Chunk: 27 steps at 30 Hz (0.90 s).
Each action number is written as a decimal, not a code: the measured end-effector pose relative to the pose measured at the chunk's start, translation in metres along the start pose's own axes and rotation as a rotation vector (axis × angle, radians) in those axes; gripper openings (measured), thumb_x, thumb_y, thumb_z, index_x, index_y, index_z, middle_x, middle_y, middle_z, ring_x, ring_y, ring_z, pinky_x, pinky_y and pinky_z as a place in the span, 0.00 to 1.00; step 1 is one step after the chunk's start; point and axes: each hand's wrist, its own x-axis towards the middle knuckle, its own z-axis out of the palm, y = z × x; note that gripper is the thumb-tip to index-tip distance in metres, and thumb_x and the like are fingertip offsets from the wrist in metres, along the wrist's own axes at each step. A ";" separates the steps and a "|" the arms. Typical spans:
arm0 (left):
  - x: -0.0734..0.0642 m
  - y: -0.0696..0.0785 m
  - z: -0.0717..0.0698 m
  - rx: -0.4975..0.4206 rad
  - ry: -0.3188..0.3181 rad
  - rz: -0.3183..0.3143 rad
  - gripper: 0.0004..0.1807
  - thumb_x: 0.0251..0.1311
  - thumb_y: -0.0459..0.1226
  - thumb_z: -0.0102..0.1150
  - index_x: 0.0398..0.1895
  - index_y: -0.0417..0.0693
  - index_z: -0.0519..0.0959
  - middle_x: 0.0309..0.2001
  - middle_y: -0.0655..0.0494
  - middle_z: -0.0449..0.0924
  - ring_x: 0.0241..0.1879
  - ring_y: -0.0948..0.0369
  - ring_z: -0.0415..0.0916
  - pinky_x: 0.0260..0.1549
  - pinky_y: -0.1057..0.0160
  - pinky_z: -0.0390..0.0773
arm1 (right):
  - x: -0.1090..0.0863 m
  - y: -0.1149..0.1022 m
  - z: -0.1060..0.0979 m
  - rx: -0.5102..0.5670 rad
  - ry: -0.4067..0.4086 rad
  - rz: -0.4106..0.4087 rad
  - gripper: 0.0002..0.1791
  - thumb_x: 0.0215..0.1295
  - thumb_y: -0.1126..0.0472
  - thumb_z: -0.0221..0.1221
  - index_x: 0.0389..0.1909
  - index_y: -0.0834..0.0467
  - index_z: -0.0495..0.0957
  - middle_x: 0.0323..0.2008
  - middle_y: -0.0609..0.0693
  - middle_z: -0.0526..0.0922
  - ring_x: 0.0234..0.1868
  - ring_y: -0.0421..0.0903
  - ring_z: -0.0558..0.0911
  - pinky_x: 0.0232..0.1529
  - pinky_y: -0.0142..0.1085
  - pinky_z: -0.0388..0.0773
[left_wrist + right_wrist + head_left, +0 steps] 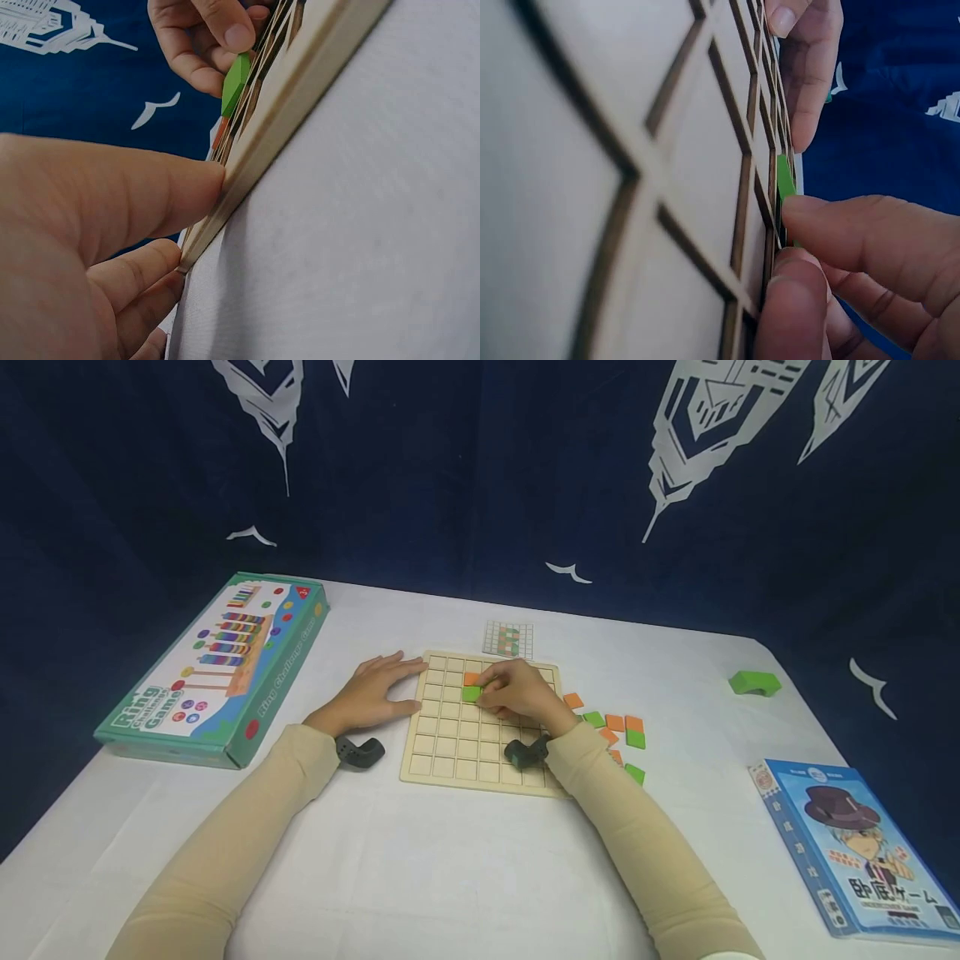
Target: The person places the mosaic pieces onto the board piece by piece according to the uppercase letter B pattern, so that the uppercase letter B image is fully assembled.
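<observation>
A wooden grid board (445, 747) lies on the white table. On it an orange tile (471, 678) sits just behind a green tile (470, 694). My right hand (517, 689) reaches over the board and pinches the green tile at its right edge with curled fingers. In the right wrist view the thumb lies against the green tile (785, 177), whose near end is hidden. My left hand (371, 692) rests at the board's left edge, thumb and fingers spread and fairly straight. The left wrist view shows its thumb and fingertips touching the wooden rim (247, 161).
Loose orange and green tiles (635, 739) lie right of the board, partly behind the right forearm. A small pattern card (508, 639) is behind the board. A ring game box (217, 668) stands left, a blue game box (855, 847) right, with a green arched block (754, 682) farther back.
</observation>
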 end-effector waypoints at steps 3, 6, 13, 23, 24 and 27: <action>0.000 0.000 0.000 0.002 0.001 0.001 0.41 0.69 0.46 0.63 0.83 0.44 0.66 0.84 0.47 0.61 0.86 0.43 0.46 0.84 0.41 0.38 | 0.001 0.001 0.000 -0.019 0.006 0.001 0.15 0.66 0.72 0.71 0.52 0.69 0.85 0.26 0.47 0.83 0.22 0.39 0.79 0.27 0.29 0.82; 0.000 0.000 0.000 0.006 0.001 0.002 0.41 0.69 0.46 0.63 0.83 0.44 0.66 0.84 0.47 0.61 0.86 0.43 0.46 0.84 0.41 0.38 | 0.002 0.001 0.001 -0.035 0.007 0.006 0.15 0.65 0.72 0.71 0.52 0.69 0.85 0.27 0.46 0.85 0.21 0.39 0.79 0.28 0.29 0.81; 0.000 -0.001 0.000 -0.003 0.000 0.000 0.41 0.69 0.46 0.63 0.83 0.45 0.66 0.84 0.47 0.61 0.86 0.43 0.46 0.84 0.41 0.38 | -0.001 0.000 0.000 -0.051 -0.003 0.001 0.16 0.65 0.71 0.71 0.53 0.68 0.86 0.27 0.46 0.84 0.21 0.39 0.78 0.27 0.29 0.79; 0.000 0.001 0.000 0.002 -0.002 -0.001 0.40 0.70 0.46 0.63 0.83 0.45 0.66 0.84 0.46 0.61 0.86 0.43 0.46 0.84 0.41 0.38 | -0.012 0.000 -0.012 0.065 -0.075 -0.039 0.13 0.73 0.69 0.66 0.55 0.68 0.86 0.37 0.50 0.84 0.30 0.43 0.81 0.32 0.32 0.84; 0.000 0.001 0.000 0.002 -0.001 -0.001 0.40 0.70 0.46 0.63 0.83 0.44 0.66 0.84 0.46 0.61 0.86 0.43 0.46 0.84 0.41 0.38 | -0.014 0.000 -0.014 0.074 -0.087 -0.049 0.14 0.73 0.69 0.66 0.56 0.68 0.86 0.38 0.50 0.84 0.30 0.43 0.81 0.33 0.32 0.85; 0.000 0.001 0.000 0.001 0.000 0.001 0.40 0.70 0.46 0.63 0.83 0.44 0.66 0.84 0.46 0.61 0.86 0.43 0.46 0.84 0.41 0.38 | -0.018 0.002 -0.021 0.134 -0.123 -0.049 0.15 0.75 0.69 0.64 0.58 0.69 0.84 0.39 0.50 0.83 0.31 0.44 0.82 0.35 0.32 0.85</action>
